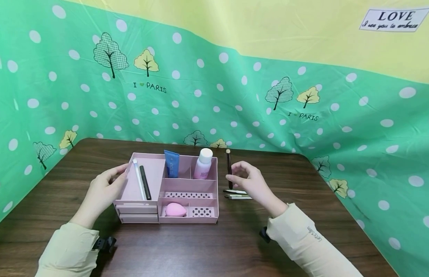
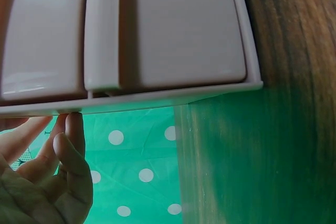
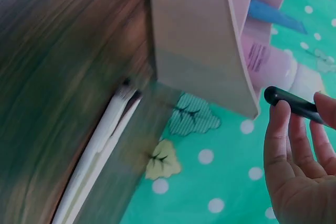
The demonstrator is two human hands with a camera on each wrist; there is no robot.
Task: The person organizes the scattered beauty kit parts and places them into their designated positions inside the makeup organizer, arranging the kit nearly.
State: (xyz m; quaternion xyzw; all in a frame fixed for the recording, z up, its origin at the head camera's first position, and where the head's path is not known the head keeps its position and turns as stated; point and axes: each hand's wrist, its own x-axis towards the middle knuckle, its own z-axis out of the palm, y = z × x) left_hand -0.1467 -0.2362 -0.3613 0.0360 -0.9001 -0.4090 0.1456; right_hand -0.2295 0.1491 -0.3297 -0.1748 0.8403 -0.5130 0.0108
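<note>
A pink desktop organizer (image 1: 188,185) stands on the table, with my left hand (image 1: 105,188) at its left side. The left wrist view shows those fingertips (image 2: 76,129) touching the outer wall. On the organizer's flat top lie a white brush (image 1: 139,179) and a black brush (image 1: 145,182). Its compartments hold a blue tube (image 1: 172,164), a pink bottle (image 1: 202,165) with a white cap and a pink makeup sponge (image 1: 175,210). Right of the organizer, my right hand (image 1: 250,181) pinches a black makeup brush (image 1: 229,169) upright, bristles up, above the table.
White-handled brushes (image 1: 239,197) lie on the wooden table (image 1: 172,250) below my right hand. Two shallow drawers (image 1: 138,218) sit at the organizer's front left. A green and yellow curtain (image 1: 207,100) hangs behind the table and along its sides.
</note>
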